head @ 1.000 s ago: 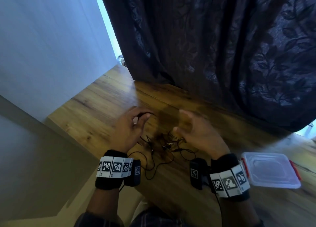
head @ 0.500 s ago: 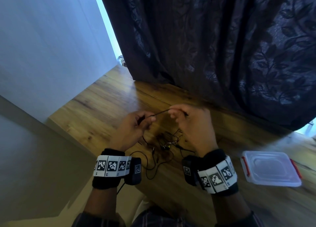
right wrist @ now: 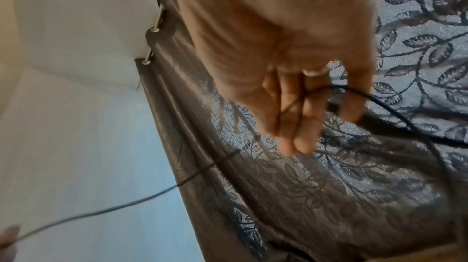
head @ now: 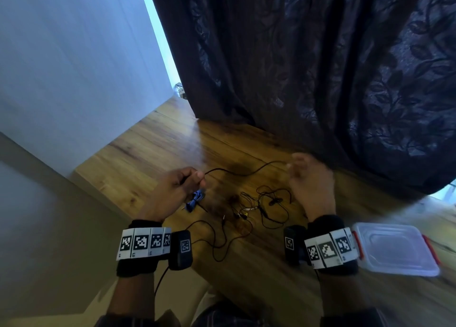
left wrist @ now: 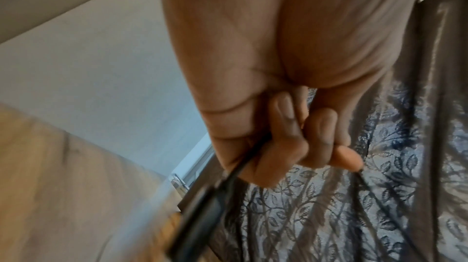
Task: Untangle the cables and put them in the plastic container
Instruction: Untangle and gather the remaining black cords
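Curtain (head: 320,67) close behind cable tangle (head: 259,208)

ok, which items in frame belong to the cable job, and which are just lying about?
Job:
- black cable strung between left hand and right hand
- tangled cables on the table
- blue cable bundle
- plastic container, lid on

Just there:
- dark leaf-pattern curtain
- wall

text: none legible | wristbands (head: 143,243): square coded markers (no letters)
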{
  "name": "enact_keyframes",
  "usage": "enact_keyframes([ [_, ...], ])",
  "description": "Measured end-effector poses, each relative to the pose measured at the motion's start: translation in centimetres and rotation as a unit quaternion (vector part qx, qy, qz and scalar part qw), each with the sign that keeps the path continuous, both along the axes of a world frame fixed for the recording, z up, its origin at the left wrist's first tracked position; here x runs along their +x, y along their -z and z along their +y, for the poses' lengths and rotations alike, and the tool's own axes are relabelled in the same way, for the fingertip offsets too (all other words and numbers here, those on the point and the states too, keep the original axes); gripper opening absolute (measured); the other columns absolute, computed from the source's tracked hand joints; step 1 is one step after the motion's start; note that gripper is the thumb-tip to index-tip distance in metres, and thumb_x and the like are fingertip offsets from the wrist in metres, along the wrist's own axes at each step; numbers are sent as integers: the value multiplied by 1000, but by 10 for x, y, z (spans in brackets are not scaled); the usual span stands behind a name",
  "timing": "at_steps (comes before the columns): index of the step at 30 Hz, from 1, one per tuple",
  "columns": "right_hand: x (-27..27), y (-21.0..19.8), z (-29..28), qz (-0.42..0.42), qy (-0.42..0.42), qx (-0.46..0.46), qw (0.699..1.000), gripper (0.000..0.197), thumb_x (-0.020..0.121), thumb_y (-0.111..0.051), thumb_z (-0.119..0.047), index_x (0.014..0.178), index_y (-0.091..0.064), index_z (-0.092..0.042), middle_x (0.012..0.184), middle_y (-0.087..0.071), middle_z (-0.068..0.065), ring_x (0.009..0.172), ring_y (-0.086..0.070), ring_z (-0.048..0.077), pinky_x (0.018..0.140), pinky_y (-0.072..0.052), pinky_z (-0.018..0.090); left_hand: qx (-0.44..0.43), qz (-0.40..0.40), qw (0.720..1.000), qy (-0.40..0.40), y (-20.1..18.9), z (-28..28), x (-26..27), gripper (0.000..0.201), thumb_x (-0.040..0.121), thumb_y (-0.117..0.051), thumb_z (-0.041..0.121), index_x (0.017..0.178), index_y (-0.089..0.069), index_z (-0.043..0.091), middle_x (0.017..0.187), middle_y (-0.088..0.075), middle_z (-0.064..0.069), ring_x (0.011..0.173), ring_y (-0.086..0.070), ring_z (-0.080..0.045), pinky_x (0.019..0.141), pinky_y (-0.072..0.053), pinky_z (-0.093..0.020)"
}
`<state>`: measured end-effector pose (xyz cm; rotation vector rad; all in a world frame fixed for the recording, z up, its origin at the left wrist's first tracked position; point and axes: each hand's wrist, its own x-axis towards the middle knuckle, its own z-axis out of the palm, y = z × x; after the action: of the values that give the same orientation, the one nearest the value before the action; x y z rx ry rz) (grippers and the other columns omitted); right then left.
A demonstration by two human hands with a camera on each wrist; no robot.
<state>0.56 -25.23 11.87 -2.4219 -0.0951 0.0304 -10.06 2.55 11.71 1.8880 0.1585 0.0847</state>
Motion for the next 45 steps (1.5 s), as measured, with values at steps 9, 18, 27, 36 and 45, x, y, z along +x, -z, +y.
enact_keyframes([
  [9,-43,-23,60,27,-259,216,941,16,97,-64,-21,110,-73,-24,98,-75,-15,97,-66,-4,89,-49,15,4,16,999,49,-15,-36,10,31,97,-56,45,76,-66,25,63,-54,5,56,-43,-18,54,-35,-29],
  [18,-38,-22,60,-77,-143,289,944,13,98,-62,-8,103,-71,-15,83,-73,-9,78,-67,-7,69,-46,3,-148,44,982,109,-19,-39,3,35,100,-47,32,72,-60,15,56,-38,5,49,-30,-9,46,-30,-19],
  [27,-40,-16,64,-104,-64,287,950,10,101,-58,-19,103,-67,-23,79,-69,-9,67,-63,2,61,-46,9,-213,55,959,178,-26,-43,1,23,99,-44,24,90,-63,13,57,-43,2,46,-29,-7,42,-27,-18],
  [36,-53,-11,64,28,-236,145,960,21,102,-50,-24,104,-68,-34,87,-70,-13,82,-66,2,74,-55,24,-259,-50,958,115,-27,-47,4,24,100,-45,4,120,-55,-5,77,-66,-8,61,-56,-13,60,-51,-25],
  [45,-67,-39,59,-5,-415,-28,910,13,99,-57,-23,90,-66,-22,81,-66,-4,71,-60,14,63,-52,41,-98,-91,991,23,-19,-50,10,44,98,-36,-16,137,-42,4,120,-67,-11,109,-69,-14,93,-53,-25],
])
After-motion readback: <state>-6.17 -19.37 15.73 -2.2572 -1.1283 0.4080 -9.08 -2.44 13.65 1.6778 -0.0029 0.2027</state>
